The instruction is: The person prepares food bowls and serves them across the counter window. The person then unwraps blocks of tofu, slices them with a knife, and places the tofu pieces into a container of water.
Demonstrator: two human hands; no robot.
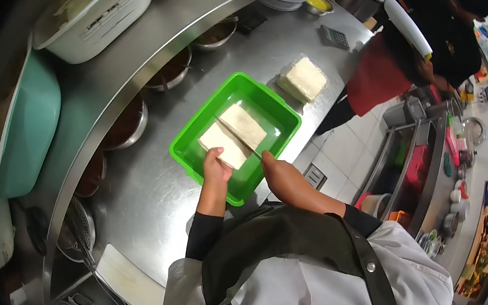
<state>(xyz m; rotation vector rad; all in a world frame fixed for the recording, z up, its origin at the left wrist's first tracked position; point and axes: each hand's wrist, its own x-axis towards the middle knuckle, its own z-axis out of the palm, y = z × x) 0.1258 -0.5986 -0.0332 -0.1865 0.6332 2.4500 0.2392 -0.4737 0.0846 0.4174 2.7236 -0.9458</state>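
A green plastic tub [194, 120] stands on the steel counter in front of me. Inside it are two white block pieces, tofu or cheese, I cannot tell which. A knife [249, 146] lies along the gap between the left piece [216, 142] and the right piece [243, 123]. My right hand [282, 179] is closed round the knife's handle end at the tub's near right rim. My left hand [215, 170] grips the near edge of the left piece, thumb on top, fingers partly hidden. A plastic-wrapped white block [306, 81] sits right of the tub.
Metal bowls [131, 129] line the counter under a raised shelf [139, 40], which holds a white container [100, 24] and a teal tub [28, 130]. A calculator [334, 37] lies farther back. Another person [440, 37] holding white paper stands at right. A white cutting board [126, 276] lies near left.
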